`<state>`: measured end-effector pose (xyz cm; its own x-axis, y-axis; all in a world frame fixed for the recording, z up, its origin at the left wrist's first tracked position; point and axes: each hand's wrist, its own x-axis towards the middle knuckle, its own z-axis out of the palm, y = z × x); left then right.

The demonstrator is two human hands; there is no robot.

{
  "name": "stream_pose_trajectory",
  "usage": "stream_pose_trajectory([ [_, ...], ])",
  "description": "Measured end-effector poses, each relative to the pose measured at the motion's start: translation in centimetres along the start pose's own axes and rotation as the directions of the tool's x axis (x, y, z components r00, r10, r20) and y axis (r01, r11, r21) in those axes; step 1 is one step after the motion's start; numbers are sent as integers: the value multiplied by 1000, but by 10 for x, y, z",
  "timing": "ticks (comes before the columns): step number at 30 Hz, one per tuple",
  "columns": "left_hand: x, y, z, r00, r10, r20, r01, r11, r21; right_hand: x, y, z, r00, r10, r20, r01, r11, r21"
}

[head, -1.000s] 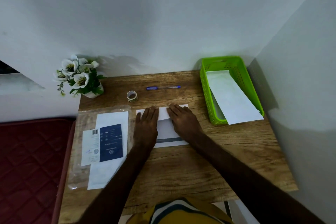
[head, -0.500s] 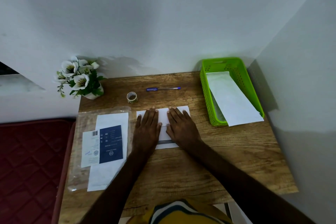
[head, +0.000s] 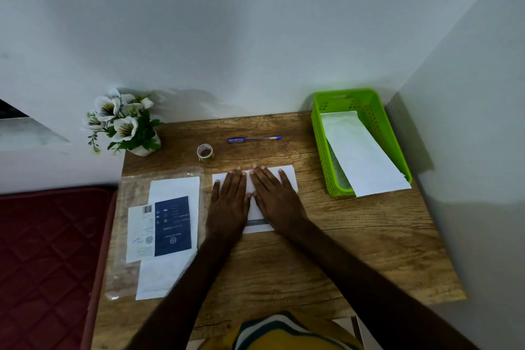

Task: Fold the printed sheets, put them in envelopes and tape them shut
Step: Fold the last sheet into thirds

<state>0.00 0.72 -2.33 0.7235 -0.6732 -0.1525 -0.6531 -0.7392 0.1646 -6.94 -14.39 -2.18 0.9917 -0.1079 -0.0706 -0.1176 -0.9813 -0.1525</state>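
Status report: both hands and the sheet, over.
Left hand and right hand flat, pressing folded sheet on table. Tape roll untouched. Nothing in the way.

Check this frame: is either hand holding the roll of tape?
No. The roll of tape stands alone on the desk beyond the hands, while the left hand and right hand both press flat on the folded sheet.

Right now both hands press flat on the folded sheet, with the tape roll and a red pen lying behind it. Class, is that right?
Not quite: the pen is blue, as the head view shows. Both hands, left and right, do press flat on the folded sheet, tape roll behind.
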Motion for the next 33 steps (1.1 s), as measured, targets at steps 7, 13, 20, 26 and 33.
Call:
stream_pose_trajectory([
  [7, -2, 1, -1, 1000, -2, -20, 1, 999, -44, -11, 24, 1, 990, 142, 11, -142, 989, 36],
  [13, -3, 2, -4, 1000, 10, -19, -11, 999, -48, -17, 34, 1, 970, 241, 41, -243, 969, 50],
  [20, -2, -1, -3, 999, 15, -33, -17, 998, -68, -19, 31, -7, 949, 311, 53, -314, 948, 57],
  [26, 7, -8, -21, 1000, -3, -17, -1, 976, -218, -9, 32, -29, 956, 264, 125, -277, 956, 100],
  [33, 31, -15, -53, 995, 49, 84, -30, 977, -212, 18, 22, -57, 984, 85, 155, -107, 985, 139],
])
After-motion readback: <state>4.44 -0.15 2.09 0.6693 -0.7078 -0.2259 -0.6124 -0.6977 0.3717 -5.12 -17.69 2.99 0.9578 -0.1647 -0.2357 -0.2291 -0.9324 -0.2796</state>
